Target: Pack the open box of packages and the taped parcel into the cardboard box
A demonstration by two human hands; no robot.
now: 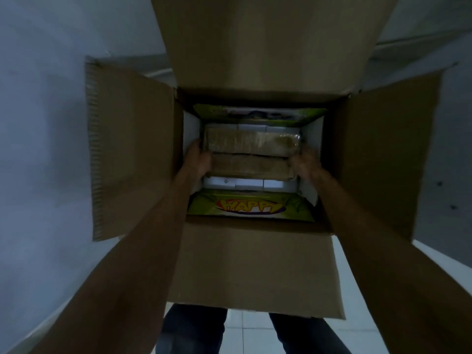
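Note:
I look straight down into the big cardboard box (pixel 255 264), whose four flaps stand open. Inside it sits the open green box (pixel 251 206) with "HAPPY" on its near flap, and white packages (pixel 249 183) line its floor. The brown taped parcel (pixel 251 154) lies across those packages, wrapped in shiny clear tape. My left hand (pixel 200 159) grips the parcel's left end and my right hand (pixel 305 163) grips its right end. Both forearms reach down into the box.
The left flap (pixel 132 149), right flap (pixel 383 154) and tall far flap (pixel 270 42) ring the opening. A white surface (pixel 38 123) lies under the box. White floor tiles (pixel 247 328) and a person's dark trouser legs show below the near flap.

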